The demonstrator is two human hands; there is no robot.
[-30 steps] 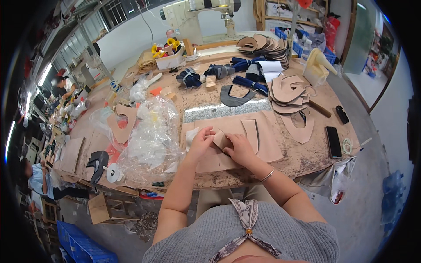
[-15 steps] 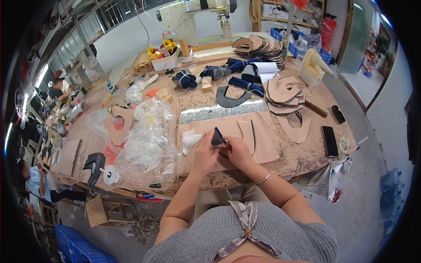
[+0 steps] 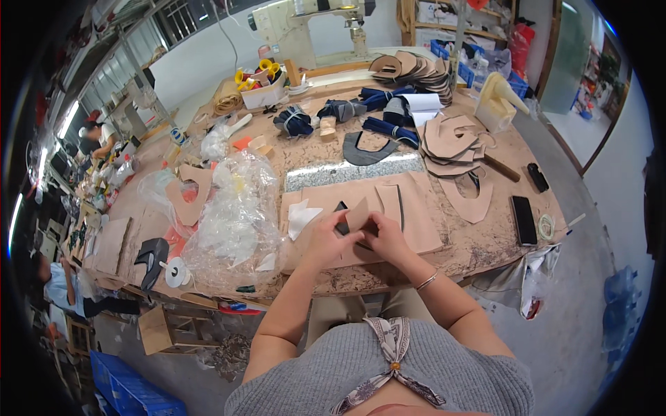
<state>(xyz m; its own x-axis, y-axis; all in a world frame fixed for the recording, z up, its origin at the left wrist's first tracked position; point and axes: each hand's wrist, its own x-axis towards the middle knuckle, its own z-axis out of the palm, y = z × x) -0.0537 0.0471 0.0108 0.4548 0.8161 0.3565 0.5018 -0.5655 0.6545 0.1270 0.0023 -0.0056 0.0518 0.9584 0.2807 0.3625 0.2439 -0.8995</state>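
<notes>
Left hand [image 3: 325, 239] and right hand [image 3: 386, 238] pinching one small tan leather piece [image 3: 358, 213] with dark underside, raised just above tan sheet [image 3: 416, 222] at workbench [image 3: 485, 249] front | progress: piece in hand, many cut pieces [image 3: 454, 135] stacked behind, remaining unclear

The person wears a grey knitted top with short sleeves, bare forearms running out to both hands — a patterned beige-and-grey scarf knotted at the chest with a small amber bead, and a thin bracelet [image 3: 426, 281] on the right wrist.
</notes>
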